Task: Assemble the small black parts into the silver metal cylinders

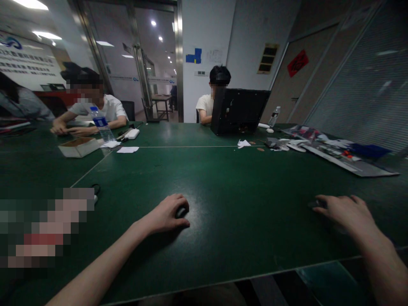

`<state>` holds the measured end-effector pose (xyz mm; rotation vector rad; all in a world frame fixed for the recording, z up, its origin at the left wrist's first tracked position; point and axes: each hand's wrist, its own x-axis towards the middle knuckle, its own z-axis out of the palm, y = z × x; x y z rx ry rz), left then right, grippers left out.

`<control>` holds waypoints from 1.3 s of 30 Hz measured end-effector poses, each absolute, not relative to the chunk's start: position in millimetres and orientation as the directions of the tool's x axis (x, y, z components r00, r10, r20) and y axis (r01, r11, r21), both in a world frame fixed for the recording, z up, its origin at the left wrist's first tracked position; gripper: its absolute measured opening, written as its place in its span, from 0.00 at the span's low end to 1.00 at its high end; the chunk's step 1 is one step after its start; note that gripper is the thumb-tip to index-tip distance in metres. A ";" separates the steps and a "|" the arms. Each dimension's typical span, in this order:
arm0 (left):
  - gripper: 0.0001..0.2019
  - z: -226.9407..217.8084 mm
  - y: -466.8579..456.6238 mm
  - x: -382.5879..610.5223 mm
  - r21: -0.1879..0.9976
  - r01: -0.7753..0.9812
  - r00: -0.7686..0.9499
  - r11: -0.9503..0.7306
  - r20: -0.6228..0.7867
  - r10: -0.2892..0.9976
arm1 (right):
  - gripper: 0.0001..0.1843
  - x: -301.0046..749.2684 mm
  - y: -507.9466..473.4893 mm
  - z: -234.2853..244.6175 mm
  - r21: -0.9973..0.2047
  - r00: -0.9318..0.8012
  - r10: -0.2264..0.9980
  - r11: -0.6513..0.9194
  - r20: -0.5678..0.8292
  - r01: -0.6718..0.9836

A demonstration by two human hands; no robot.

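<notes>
Green tabletop [236, 187], leftward-pointing dark object [313, 205]

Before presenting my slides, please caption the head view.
Left hand curls around a small dark object; right hand touches another dark object, over a green tabletop.

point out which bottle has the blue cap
The bottle at picture left, beside the open box; the other bottle, right of the black case, has a whitish cap.

**Office with a workshop note**

From my remote station I identify an office: wall lettering [27, 57] with a logo [12, 42], metal-framed glass doors [111, 57], ceiling lights [47, 35], and co-workers [113, 109] seated at a large green table [216, 182]. A black case [239, 111] and clutter [296, 145] suggest bench work.
</notes>
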<state>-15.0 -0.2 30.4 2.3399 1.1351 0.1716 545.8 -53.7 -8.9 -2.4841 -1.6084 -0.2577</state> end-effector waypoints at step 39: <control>0.15 24.5 1.0 -12.3 0.476 0.651 0.684 -0.591 -0.029 0.729 | 0.13 198.2 -24.4 -6.5 -0.518 -0.581 0.775 0.613 0.248 0.597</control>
